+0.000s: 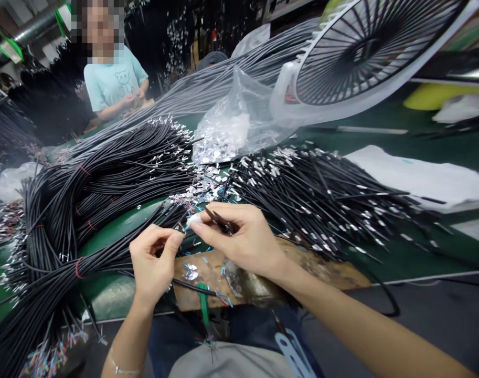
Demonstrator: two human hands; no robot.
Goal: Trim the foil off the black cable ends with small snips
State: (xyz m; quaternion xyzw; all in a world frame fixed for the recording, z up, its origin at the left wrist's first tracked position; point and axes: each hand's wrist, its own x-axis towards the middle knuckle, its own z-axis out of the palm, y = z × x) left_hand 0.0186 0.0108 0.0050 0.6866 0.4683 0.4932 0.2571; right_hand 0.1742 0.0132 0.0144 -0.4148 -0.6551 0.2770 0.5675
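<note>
My left hand (155,257) is closed in a pinch, thumb against forefinger, on the thin coloured wires (181,226) at a black cable's end. Close beside it, my right hand (245,236) is closed around a dark pointed tool (223,224), which looks like small snips and lies across the fingers. Something white (193,220) shows at the right fingertips; whether it is a finger cover or a scrap, I cannot tell. A wooden board (203,262) under the hands carries wire bits and a loose black cable (198,289).
Bundled black cables (105,184) lie to the left. A pile of cut cables (321,194) spreads to the right. Behind are a plastic bag (223,131) of small silvery pieces and a fan (361,58). Another person (119,84) is across the green table (119,299).
</note>
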